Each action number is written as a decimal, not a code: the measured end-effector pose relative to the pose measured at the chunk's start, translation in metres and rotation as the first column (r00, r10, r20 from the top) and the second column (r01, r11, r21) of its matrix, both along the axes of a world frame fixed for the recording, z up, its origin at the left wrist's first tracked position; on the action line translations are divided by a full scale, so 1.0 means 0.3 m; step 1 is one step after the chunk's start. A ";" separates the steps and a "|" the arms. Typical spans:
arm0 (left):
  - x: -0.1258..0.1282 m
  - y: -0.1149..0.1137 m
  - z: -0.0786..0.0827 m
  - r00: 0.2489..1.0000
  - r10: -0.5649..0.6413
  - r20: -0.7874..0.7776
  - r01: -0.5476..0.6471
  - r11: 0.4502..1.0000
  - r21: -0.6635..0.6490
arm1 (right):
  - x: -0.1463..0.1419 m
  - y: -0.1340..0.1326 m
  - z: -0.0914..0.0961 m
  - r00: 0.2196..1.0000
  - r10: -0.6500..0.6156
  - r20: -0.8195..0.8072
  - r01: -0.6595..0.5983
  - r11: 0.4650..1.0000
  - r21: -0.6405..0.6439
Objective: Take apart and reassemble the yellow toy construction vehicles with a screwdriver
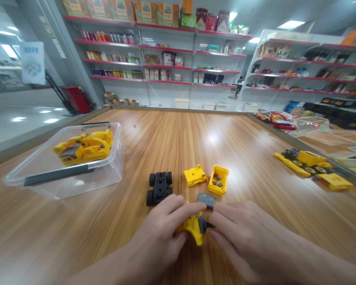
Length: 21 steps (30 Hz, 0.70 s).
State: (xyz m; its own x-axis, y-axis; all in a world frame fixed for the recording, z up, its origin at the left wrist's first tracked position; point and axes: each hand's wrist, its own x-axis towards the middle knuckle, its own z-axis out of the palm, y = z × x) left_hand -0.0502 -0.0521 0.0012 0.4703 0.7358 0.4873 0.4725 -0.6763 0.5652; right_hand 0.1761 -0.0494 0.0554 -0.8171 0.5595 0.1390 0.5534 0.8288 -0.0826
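My left hand is closed around a yellow toy part on the wooden table. My right hand pinches a small dark piece at the right side of that yellow part. A grey block lies just beyond my fingers. Further back lie a black wheeled chassis, a flat yellow piece and a yellow bucket-shaped piece with small dark bits inside.
A clear plastic box at the left holds yellow toy parts and a dark bar. An assembled yellow toy vehicle lies at the right. Shop shelves with goods stand behind the table.
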 end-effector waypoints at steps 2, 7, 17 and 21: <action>0.000 -0.001 0.003 0.998 0.060 0.015 -0.059 0.997 -0.055 | 0.005 0.004 0.002 1.000 0.005 -0.001 -0.005 1.000 0.006; -0.001 0.003 0.014 0.999 0.038 0.027 -0.037 0.999 -0.038 | 0.003 0.009 -0.006 1.000 -0.023 -0.006 0.023 0.999 -0.048; -0.011 0.008 0.033 1.000 -0.010 0.017 0.008 0.993 0.120 | -0.025 -0.003 0.003 0.975 -0.138 -0.175 0.105 0.977 -0.187; -0.014 0.008 0.038 1.000 -0.024 0.017 0.021 0.986 0.168 | -0.020 -0.002 -0.002 0.998 -0.021 -0.058 0.017 0.998 -0.060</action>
